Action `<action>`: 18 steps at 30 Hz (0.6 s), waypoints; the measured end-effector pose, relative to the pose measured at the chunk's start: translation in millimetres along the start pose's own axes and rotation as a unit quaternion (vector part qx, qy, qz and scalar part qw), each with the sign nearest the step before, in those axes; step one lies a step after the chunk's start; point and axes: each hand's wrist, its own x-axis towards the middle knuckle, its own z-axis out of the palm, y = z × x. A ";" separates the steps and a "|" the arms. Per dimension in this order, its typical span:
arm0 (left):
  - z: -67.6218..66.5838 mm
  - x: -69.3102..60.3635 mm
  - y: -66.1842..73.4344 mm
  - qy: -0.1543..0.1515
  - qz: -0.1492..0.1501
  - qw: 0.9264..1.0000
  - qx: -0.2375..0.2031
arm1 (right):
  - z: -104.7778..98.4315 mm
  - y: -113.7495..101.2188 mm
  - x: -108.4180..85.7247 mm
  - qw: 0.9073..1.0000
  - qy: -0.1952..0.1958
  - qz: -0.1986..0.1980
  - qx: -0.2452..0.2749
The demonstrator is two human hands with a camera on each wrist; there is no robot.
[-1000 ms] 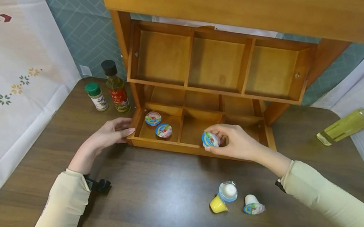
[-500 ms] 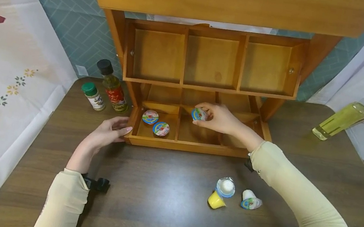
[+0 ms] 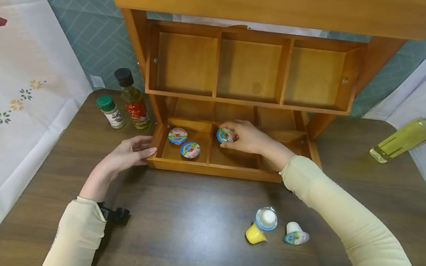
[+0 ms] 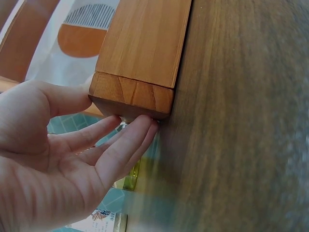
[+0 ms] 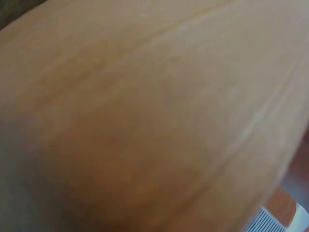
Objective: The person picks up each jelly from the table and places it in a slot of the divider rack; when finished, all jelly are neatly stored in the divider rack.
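My right hand (image 3: 242, 136) pinches a small jelly cup (image 3: 226, 135) with a blue-rimmed printed lid, over the middle lower compartment of a wooden rack (image 3: 179, 167). Whether the cup touches the compartment floor I cannot tell. In the left lower compartment lie two similar jelly cups, one behind (image 3: 177, 136) and one in front (image 3: 190, 150). My left hand (image 4: 72, 150) rests its fairly straight fingers and thumb against the rack's left front corner (image 4: 130, 94). Blurred skin fills most of the right wrist view, hiding that hand's fingers.
On the table (image 3: 195, 258) in front lie a yellow cup (image 3: 255, 234), a white cup (image 3: 267, 218) and another jelly cup (image 3: 297, 235). A green-capped jar (image 3: 111, 112) and dark-capped bottle (image 3: 135, 104) stand left of the rack; an oil bottle (image 3: 415, 134) stands right.
My right hand has carried its jelly cup left and back, from the front edge to the rear of the middle compartment. The left hand stays at the rack's corner.
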 end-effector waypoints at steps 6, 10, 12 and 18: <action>1.0 1.3 0.0 0.002 -0.001 1.000 0.000 | 3.9 0.9 1.7 1.000 -0.016 -0.002 -0.009; 0.6 2.4 -1.1 0.002 -0.003 1.000 0.001 | 6.5 -0.5 1.7 0.999 -0.035 0.012 -0.019; 0.5 2.6 -1.6 0.000 -0.001 1.000 0.000 | 6.3 -2.8 0.3 0.998 -0.052 0.027 -0.020; 0.9 1.4 -1.3 0.000 0.007 1.000 -0.003 | 4.8 -12.3 -7.6 0.989 -0.119 0.067 -0.050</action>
